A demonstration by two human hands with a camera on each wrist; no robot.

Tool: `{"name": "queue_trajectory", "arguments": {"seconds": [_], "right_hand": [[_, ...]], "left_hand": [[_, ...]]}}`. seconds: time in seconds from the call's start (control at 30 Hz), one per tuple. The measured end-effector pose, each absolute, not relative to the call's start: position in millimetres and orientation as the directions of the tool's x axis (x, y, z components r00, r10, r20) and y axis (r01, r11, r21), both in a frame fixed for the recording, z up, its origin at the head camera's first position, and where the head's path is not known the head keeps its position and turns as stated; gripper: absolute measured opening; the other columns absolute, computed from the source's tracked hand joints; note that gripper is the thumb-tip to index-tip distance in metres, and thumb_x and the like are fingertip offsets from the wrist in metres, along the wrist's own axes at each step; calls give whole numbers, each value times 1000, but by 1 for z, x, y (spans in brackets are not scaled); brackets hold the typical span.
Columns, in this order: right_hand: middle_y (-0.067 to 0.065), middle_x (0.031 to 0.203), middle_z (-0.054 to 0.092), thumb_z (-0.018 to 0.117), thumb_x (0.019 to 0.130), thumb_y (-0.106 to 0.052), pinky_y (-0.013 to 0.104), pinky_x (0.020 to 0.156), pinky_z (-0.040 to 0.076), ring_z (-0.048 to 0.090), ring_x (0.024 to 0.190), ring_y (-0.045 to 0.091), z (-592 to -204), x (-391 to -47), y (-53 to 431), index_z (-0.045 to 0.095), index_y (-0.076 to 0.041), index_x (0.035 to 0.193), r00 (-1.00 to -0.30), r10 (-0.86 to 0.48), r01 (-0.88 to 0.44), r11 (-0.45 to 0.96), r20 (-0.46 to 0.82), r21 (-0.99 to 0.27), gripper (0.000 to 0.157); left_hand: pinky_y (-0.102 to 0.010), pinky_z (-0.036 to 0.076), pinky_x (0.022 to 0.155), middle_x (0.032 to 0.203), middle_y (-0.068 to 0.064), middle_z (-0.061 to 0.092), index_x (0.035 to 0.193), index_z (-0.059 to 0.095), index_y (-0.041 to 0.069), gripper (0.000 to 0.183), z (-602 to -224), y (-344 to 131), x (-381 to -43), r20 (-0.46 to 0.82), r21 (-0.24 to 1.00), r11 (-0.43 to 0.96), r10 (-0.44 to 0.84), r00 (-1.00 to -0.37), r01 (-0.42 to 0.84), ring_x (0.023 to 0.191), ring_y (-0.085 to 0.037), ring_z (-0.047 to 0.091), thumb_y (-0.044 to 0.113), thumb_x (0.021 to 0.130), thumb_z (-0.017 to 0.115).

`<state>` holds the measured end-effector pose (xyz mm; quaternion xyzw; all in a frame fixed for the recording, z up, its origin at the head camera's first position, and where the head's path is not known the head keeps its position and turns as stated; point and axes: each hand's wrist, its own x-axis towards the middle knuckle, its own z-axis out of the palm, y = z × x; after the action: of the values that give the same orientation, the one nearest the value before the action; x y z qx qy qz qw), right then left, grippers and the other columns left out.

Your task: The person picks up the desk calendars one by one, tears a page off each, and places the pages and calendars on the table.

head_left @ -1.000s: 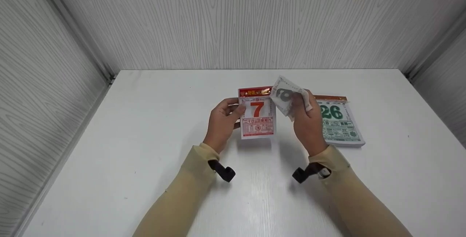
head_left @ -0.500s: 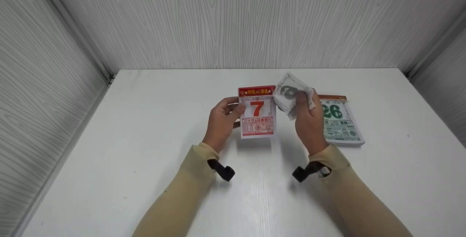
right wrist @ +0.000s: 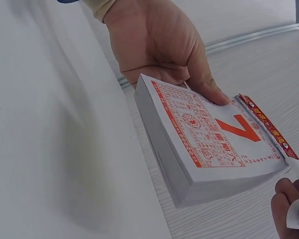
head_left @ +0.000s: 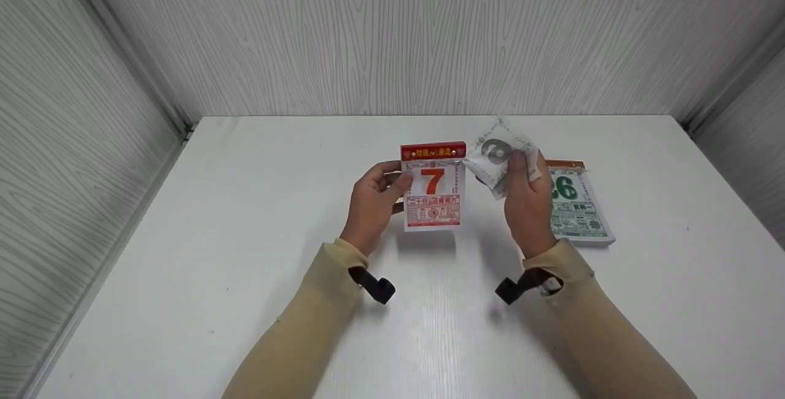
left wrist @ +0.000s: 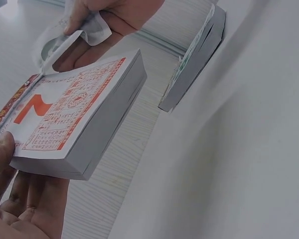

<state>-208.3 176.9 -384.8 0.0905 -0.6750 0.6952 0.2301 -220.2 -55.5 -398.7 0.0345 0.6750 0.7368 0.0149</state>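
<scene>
A thick tear-off calendar (head_left: pixel 433 203) with a red header strip and a big red 7 is held up off the table by my left hand (head_left: pixel 371 206). The thumb lies on its front edge, the other fingers behind. My right hand (head_left: pixel 530 209) pinches a crumpled thin calendar sheet (head_left: pixel 490 163), a dark numeral showing through it. One corner of that sheet (left wrist: pixel 50 62) meets the calendar's top right corner just under the header; whether it is still joined there I cannot tell. In the right wrist view the calendar's page block (right wrist: pixel 209 134) is seen from below.
Behind my right hand a second calendar (head_left: pixel 576 215) with a green 26 lies on the white table (head_left: pixel 245 252), partly hidden by the hand. A pale wood-grain panel (head_left: pixel 429 37) rises along the table's back edge, with another panel (head_left: pixel 73 141) at the left.
My right hand has moved rightward with the crumpled sheet, uncovering the whole red header strip. It now hides more of the second calendar. The left hand and its calendar have hardly moved.
</scene>
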Motion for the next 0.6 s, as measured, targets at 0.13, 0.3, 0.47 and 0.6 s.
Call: {"name": "queue_trajectory", "arguments": {"seconds": [0.13,0.3,0.47,0.6], "right_hand": [[10,120,62,42,112,-24,27,89,51,61,105,20,-385,-209,179,50,-3,143,-880,199,-436,15,430,-900,38],[10,124,61,41,113,-27,27,91,49,60,108,20,-385,-208,181,47,-1,147,-884,207,-419,43,418,-907,43],[10,127,61,41,113,-28,28,94,47,58,112,20,-385,-208,183,46,-1,148,-883,215,-418,45,417,-908,45],[7,128,61,41,113,-32,28,94,47,58,112,20,-384,-208,185,47,-4,148,-887,226,-402,57,404,-914,45]], "left_hand": [[-35,61,81,117,-6,72,133,64,14,36,-399,-56,-220,38,995,-91,77,-996,31,103,-22,70,27,100,69],[-36,61,82,117,-6,72,133,64,14,35,-399,-57,-220,47,995,-88,88,-995,39,103,-23,70,26,101,69],[-40,61,86,117,-6,72,132,65,14,33,-400,-57,-221,54,995,-84,94,-994,46,103,-23,71,26,102,69],[-47,59,90,117,-5,72,132,65,14,33,-399,-58,-221,58,995,-81,93,-994,50,103,-23,72,27,102,69]]}}
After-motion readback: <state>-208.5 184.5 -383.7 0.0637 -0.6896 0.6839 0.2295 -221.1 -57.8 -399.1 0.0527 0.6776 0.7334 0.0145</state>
